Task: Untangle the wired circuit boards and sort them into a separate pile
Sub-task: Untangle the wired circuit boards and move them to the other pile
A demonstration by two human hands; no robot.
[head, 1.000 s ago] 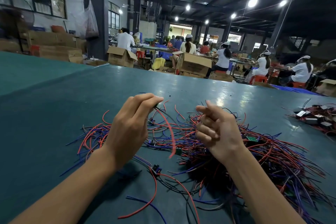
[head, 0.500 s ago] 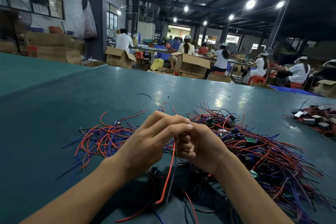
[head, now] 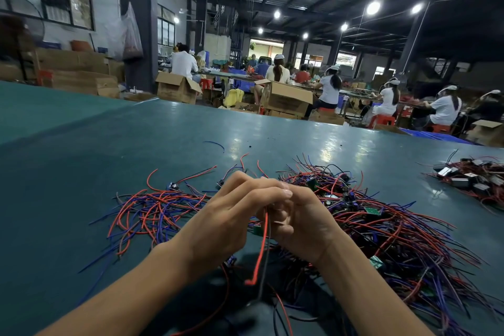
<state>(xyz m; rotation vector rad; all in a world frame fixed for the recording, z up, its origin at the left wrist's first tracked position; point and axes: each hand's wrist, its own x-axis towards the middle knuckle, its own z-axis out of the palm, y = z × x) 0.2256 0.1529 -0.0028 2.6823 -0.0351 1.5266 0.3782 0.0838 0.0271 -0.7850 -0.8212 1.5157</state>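
Observation:
My left hand (head: 231, 215) and my right hand (head: 305, 224) meet above the green table (head: 81, 166), fingers overlapping. Between them hang a red wire (head: 259, 256) and a black wire (head: 266, 262), which drop straight down from the fingers. Both hands pinch these wires; the board at their top is hidden by my fingers. A large tangled heap of red, blue and black wired circuit boards (head: 395, 229) lies under and to the right of my hands. A flatter spread of red and blue wired boards (head: 152, 210) lies to the left.
A separate pile of boards with white and black parts (head: 471, 180) sits at the far right of the table. A loose blue wire (head: 215, 144) lies farther back. Beyond the table edge stand cardboard boxes (head: 286, 98) and seated workers.
My hands came together from apart and stayed joined. The red wire that my left hand held alone now hangs between both hands. The view has tilted slightly.

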